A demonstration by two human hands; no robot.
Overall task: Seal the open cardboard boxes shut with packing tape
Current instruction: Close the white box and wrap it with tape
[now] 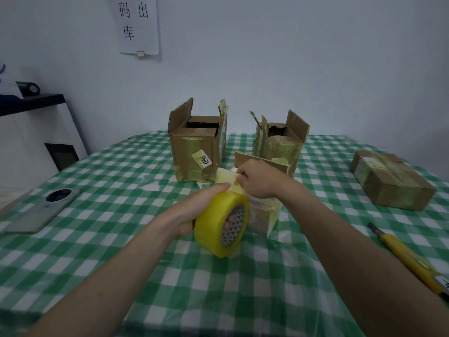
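We grip the yellow packing-tape roll [220,226] in our left hand [194,210], feeding tape; right hand [257,178] fingers pinch its end against the small tape-wrapped box [261,212], anchoring it.

Packing/dispatch rm: wall sign [139,25], taped boxes [198,144] on table [121,166]
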